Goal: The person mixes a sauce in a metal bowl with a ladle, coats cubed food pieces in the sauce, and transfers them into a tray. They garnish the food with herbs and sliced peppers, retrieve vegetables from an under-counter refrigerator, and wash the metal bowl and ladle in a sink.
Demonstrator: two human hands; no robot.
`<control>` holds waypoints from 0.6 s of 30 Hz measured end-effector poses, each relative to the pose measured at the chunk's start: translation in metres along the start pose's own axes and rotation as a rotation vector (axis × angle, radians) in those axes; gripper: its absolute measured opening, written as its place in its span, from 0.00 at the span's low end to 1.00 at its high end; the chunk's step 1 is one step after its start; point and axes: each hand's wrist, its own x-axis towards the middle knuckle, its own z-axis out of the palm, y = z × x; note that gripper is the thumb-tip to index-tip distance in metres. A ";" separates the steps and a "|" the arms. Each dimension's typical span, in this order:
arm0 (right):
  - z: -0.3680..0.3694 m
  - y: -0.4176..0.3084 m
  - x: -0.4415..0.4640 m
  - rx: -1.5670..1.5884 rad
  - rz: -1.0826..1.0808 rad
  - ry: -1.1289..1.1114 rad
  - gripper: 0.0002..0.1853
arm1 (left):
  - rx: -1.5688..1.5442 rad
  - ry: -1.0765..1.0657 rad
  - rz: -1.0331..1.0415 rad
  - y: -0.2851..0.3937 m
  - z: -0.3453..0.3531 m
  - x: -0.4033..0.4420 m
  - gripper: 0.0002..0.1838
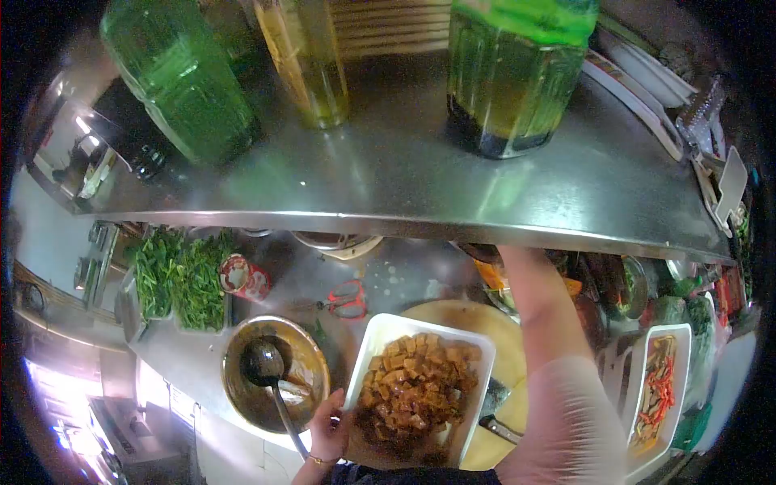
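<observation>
My left hand (330, 428) grips the left rim of a white tray (482, 376), its fingers curled at the edge. Brown diced cubes (416, 388), glossy with sauce, fill much of that tray. It overlaps a round yellowish board (509, 335). A knife (501, 428) lies on the board, just right of the tray. My right forearm (540, 307) stretches forward beneath the steel shelf, and the shelf edge hides my right hand. Left of the tray, a bowl (323, 364) with brown residue holds a ladle (264, 361).
Overhead, the steel shelf (380, 178) carries several bottles, including a green-tinted one (517, 89). Red-handled scissors (347, 299), an open can (246, 279) and leafy greens (194, 283) are on the counter. At right stands a white tray (683, 356) with red strips (660, 384).
</observation>
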 end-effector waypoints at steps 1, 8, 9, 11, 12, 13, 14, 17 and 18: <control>0.006 0.003 -0.001 0.013 -0.001 0.011 0.24 | -0.008 -0.023 -0.024 -0.001 0.001 -0.001 0.21; 0.012 0.034 -0.006 0.110 0.011 0.060 0.22 | -0.112 -0.082 -0.027 -0.004 0.009 0.009 0.16; 0.016 0.034 -0.010 0.110 0.015 0.060 0.22 | -0.130 -0.088 -0.057 -0.009 0.008 0.010 0.16; 0.026 0.034 -0.014 0.100 0.019 0.066 0.21 | -0.164 -0.084 -0.091 -0.018 0.007 0.010 0.15; 0.034 0.034 -0.017 0.094 0.024 0.074 0.21 | -0.179 -0.077 -0.095 -0.016 0.007 0.009 0.15; 0.044 0.034 -0.020 0.091 0.026 0.089 0.21 | -0.195 -0.071 -0.101 -0.014 0.007 0.007 0.15; 0.054 0.033 -0.022 0.086 0.027 0.105 0.20 | -0.187 -0.072 -0.100 -0.011 0.007 0.006 0.15; 0.099 0.040 -0.023 0.024 -0.045 0.314 0.20 | -0.162 -0.063 -0.082 -0.002 0.009 0.005 0.14; 0.113 0.043 -0.023 -0.008 -0.073 0.412 0.20 | -0.147 -0.051 -0.066 0.001 0.010 0.005 0.14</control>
